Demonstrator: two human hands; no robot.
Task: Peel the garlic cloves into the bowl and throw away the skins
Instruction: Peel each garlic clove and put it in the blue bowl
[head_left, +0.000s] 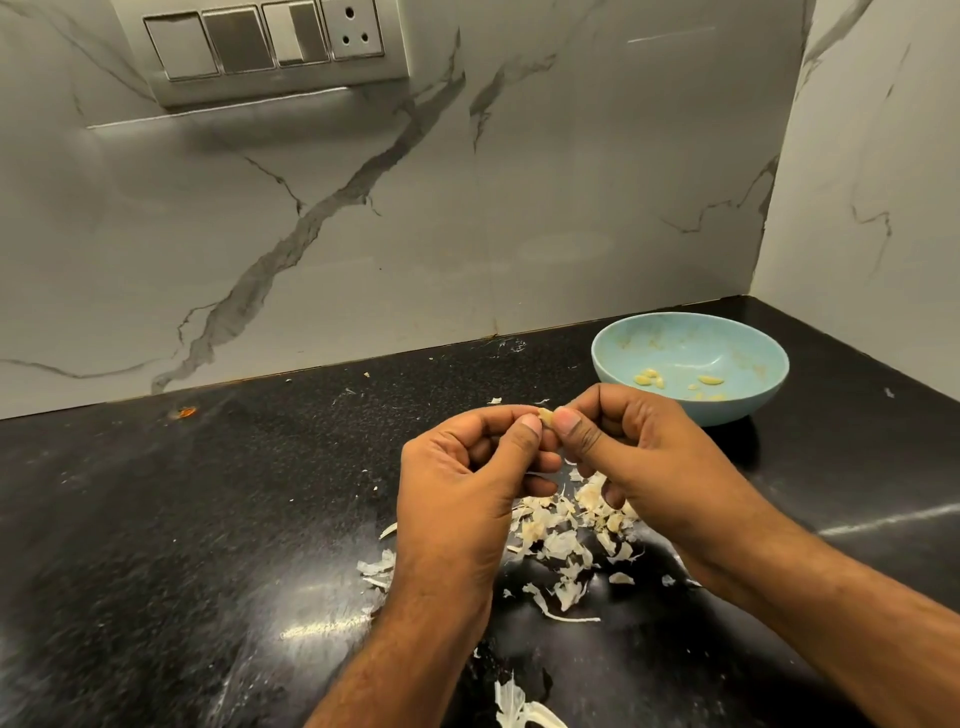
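Note:
A small garlic clove (546, 414) is pinched between the thumbs and fingertips of my left hand (457, 478) and my right hand (639, 457), held above the black counter. Most of the clove is hidden by my fingers. A light blue bowl (727, 338) stands just behind my right hand, with several peeled cloves (649, 378) lying in its bottom. Below my hands a heap of papery white garlic skins (566, 540) is scattered on the counter.
The black stone counter (208, 519) runs to a marble-look back wall and a side wall at the right. A switch and socket panel (265, 47) is on the wall, top left. More skin scraps (519, 709) lie near the bottom edge.

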